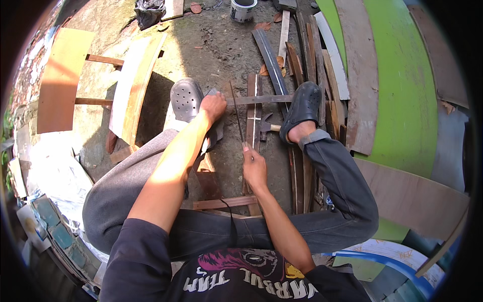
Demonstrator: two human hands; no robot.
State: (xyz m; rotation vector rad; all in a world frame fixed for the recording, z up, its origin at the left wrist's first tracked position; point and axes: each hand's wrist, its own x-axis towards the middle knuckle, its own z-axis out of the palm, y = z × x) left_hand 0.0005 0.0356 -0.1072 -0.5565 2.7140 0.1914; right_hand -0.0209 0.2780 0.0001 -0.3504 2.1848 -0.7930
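A narrow wooden strip (266,99) lies crosswise between my two feet. My left hand (214,106) is closed on its left end, beside my left dark clog (186,99). The strip's right end meets my right clog (303,106). My right hand (254,169) grips a tool with a long thin blade (237,113), seen nearly edge-on. Pointing away from me, the blade crosses the strip just right of my left hand; whether they touch, I cannot tell. Its handle is hidden in my fist, and no teeth can be made out.
A hammer-like tool (266,125) with a wooden handle lies by my right foot. Planks (254,90) and several loose strips (297,65) lie ahead and right. A wooden frame (133,85) stands left. Green board (397,65) covers the right side; a paint can (243,11) sits far ahead.
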